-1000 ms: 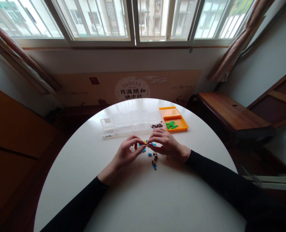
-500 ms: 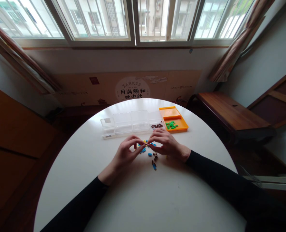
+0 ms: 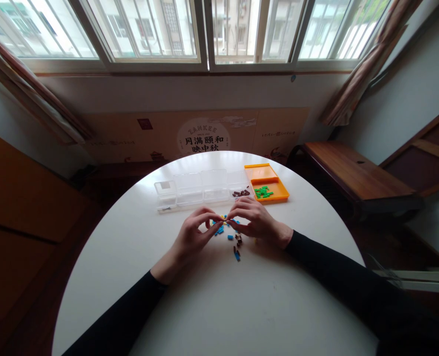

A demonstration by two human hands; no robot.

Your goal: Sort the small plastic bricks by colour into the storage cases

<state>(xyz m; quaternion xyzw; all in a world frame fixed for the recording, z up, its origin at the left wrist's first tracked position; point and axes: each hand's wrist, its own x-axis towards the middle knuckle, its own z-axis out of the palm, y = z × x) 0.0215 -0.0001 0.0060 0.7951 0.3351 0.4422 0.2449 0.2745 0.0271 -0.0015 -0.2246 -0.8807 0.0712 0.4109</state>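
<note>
Just above the middle of the frame, your left hand [image 3: 193, 235] and right hand [image 3: 255, 222] meet fingertip to fingertip over the round white table [image 3: 212, 306]. Your fingers are curled and pressed together, both hands pinching one tiny yellowish piece [image 3: 224, 218] between them — it is too small to tell its shape. Beneath and just below your fingertips lie scattered small blue pieces [image 3: 219, 230] and a few dark brown pieces [image 3: 238, 240] on the tabletop. Further up the frame sits a row of clear plastic boxes [image 3: 195, 189], the rightmost holding more dark pieces, and touching its right end is an orange tray [image 3: 267, 174] with small green pieces [image 3: 263, 192] — well apart from your hands.
</note>
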